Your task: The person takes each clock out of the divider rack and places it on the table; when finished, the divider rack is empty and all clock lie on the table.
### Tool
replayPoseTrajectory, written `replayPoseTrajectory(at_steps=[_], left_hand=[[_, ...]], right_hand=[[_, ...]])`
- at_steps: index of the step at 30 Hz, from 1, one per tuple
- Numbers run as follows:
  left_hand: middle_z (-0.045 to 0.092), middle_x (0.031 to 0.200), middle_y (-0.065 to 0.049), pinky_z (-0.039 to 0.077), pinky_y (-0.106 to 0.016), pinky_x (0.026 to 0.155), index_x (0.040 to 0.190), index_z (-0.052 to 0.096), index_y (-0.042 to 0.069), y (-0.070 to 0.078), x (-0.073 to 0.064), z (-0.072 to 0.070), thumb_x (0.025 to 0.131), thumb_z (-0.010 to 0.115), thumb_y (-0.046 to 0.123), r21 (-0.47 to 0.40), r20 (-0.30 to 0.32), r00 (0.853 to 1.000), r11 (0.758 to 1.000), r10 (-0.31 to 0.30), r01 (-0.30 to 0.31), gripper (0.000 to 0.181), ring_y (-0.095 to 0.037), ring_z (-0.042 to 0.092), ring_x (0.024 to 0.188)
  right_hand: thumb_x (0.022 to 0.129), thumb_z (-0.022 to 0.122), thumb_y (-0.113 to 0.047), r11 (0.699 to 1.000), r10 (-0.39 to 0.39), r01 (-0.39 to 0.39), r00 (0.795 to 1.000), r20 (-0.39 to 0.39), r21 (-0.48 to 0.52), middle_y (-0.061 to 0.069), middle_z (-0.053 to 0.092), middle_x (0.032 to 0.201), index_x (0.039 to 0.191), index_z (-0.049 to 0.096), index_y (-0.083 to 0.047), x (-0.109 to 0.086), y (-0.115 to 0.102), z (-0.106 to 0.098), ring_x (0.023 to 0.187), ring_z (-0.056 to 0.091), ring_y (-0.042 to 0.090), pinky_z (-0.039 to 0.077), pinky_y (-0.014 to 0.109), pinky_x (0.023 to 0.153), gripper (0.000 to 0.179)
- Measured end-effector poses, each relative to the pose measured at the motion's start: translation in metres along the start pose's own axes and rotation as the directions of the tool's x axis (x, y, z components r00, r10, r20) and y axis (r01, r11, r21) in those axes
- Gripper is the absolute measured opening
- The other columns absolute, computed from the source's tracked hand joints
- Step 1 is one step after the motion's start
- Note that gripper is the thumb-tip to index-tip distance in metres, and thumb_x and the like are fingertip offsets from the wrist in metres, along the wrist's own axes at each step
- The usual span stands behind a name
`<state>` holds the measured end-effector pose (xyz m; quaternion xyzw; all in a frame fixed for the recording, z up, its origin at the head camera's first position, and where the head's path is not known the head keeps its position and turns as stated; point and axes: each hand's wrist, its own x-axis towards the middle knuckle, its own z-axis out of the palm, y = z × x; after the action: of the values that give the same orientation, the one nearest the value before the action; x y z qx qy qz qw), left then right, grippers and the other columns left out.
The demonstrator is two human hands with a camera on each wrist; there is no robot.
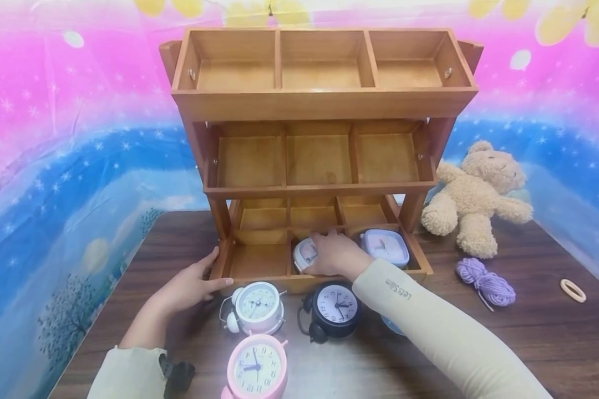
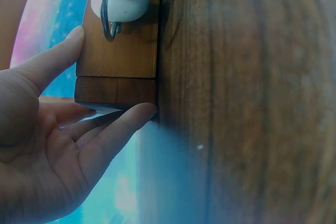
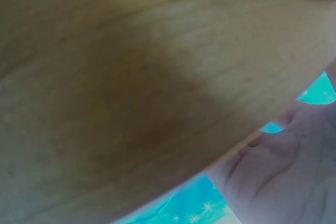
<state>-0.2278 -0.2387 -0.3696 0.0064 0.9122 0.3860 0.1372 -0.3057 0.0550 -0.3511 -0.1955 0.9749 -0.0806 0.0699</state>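
Note:
A wooden shelf rack [image 1: 324,105] with three tiers of compartments stands on the table. At its lower left front corner, my left hand [image 1: 189,288] holds the wood, thumb on the front board [image 2: 118,56] and fingers along the side. My right hand [image 1: 339,255] reaches into the bottom tier's middle compartment and grips a small white alarm clock [image 1: 306,254], partly hidden by the fingers. A white and lavender square clock [image 1: 386,247] sits in the compartment to its right. The right wrist view shows mostly a blurred wooden board [image 3: 157,87] and part of the palm.
In front of the rack are a white twin-bell clock [image 1: 258,303], a black one [image 1: 336,307] and a pink one [image 1: 257,366]. A blue item [image 1: 393,326] is mostly under my right sleeve. A teddy bear [image 1: 474,194], purple yarn [image 1: 486,281] and a wooden ring [image 1: 573,290] lie right.

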Motion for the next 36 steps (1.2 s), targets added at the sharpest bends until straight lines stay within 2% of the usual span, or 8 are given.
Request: replayPoseTrajectory(at_steps=[6, 16, 23, 28, 36], left_hand=[[0.027, 0.153, -0.036, 0.040, -0.064, 0.102, 0.160, 0.004, 0.009, 0.0015, 0.0018, -0.0008, 0.090, 0.068, 0.050, 0.019, -0.005, 1.000, 1.000, -0.002, 0.002, 0.103, -0.037, 0.068, 0.101], [0.026, 0.154, -0.034, 0.040, -0.062, 0.104, 0.160, 0.006, 0.009, 0.0009, 0.0014, 0.0012, 0.090, 0.069, 0.048, 0.022, -0.009, 1.000, 1.000, -0.015, 0.015, 0.101, -0.036, 0.069, 0.100], [0.025, 0.155, -0.033, 0.040, -0.060, 0.104, 0.160, 0.006, 0.009, 0.0032, 0.0033, -0.0012, 0.091, 0.068, 0.047, 0.020, -0.008, 1.000, 1.000, -0.003, 0.004, 0.100, -0.036, 0.068, 0.103], [0.024, 0.155, -0.034, 0.042, -0.059, 0.103, 0.160, 0.006, 0.008, 0.0037, 0.0016, -0.0018, 0.092, 0.068, 0.045, 0.017, -0.008, 1.000, 1.000, -0.008, 0.008, 0.099, -0.036, 0.068, 0.102], [0.022, 0.156, -0.033, 0.038, -0.060, 0.106, 0.160, 0.005, 0.008, 0.0032, -0.0021, -0.0017, 0.094, 0.067, 0.043, 0.010, 0.000, 1.000, 1.000, -0.017, 0.017, 0.097, -0.034, 0.069, 0.100]], right_hand=[[0.078, 0.078, -0.048, 1.000, 0.014, -0.014, 1.000, 0.007, 0.005, 0.022, 0.045, 0.145, 0.150, 0.043, -0.012, 0.0026, 0.0009, 0.0004, 0.126, 0.050, 0.040, 0.047, 0.056, 0.100, 0.088], [0.076, 0.078, -0.049, 1.000, 0.012, -0.012, 1.000, -0.006, 0.015, 0.023, 0.052, 0.136, 0.148, 0.045, -0.009, 0.0035, 0.0028, 0.0037, 0.117, 0.055, 0.038, 0.050, 0.053, 0.097, 0.088], [0.074, 0.080, -0.048, 0.999, 0.015, -0.014, 1.000, -0.026, 0.049, 0.022, 0.048, 0.141, 0.146, 0.046, -0.011, 0.0018, 0.0053, 0.0016, 0.125, 0.050, 0.041, 0.048, 0.056, 0.098, 0.088], [0.075, 0.080, -0.047, 0.998, 0.016, -0.016, 1.000, -0.007, 0.060, 0.022, 0.046, 0.142, 0.147, 0.044, -0.012, 0.0000, 0.0041, -0.0004, 0.127, 0.048, 0.041, 0.047, 0.057, 0.099, 0.088], [0.078, 0.078, -0.047, 0.998, 0.029, -0.032, 0.999, 0.046, 0.053, 0.024, 0.043, 0.147, 0.151, 0.040, -0.012, 0.0008, -0.0012, -0.0032, 0.130, 0.045, 0.044, 0.044, 0.058, 0.101, 0.089]])
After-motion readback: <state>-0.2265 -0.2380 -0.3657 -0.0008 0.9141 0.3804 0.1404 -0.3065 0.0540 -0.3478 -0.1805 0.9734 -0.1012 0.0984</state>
